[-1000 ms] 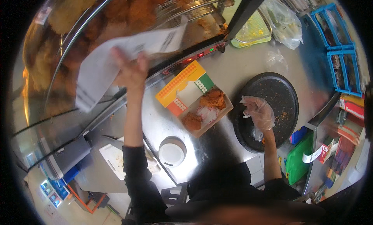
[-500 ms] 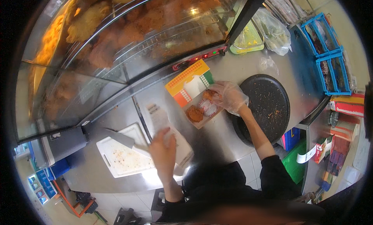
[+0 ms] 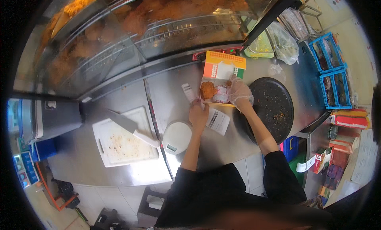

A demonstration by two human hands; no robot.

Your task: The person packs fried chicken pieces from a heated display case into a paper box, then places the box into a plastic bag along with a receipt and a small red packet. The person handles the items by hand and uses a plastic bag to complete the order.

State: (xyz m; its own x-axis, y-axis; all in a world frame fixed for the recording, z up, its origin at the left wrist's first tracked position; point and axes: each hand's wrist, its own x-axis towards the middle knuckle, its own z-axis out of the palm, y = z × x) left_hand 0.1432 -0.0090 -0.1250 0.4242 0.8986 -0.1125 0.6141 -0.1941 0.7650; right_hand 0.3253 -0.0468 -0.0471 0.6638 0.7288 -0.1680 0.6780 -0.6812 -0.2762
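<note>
A printed paper slip point(image 3: 219, 122) is pinched in my bare left hand point(image 3: 198, 115), just below a cardboard takeaway box. One end of the slip sticks up past my fingers beside the box; the other lies toward the right. The open orange, white and green box point(image 3: 206, 77) has its lid raised at the back. Inside are a piece of fried chicken point(image 3: 208, 90) and a white-and-red wrapped item point(image 3: 221, 94). My right hand point(image 3: 241, 94), in a clear plastic glove, grips the box's right end; its fingertips are partly hidden. Another brown piece shows beside that glove.
A round black tray point(image 3: 274, 107) with crumbs stands at the right. Left of my left hand are a white scale point(image 3: 177, 135) and a cutting board point(image 3: 119, 154) carrying a knife point(image 3: 126, 123). A glass display case point(image 3: 158, 39) of fried food borders the back. Blue baskets point(image 3: 335, 87) stand far right.
My left hand has carried the slip from over the scale to the box, uncovering the scale. The box has turned more square to me, my right hand still at its right end. The view has shifted.
</note>
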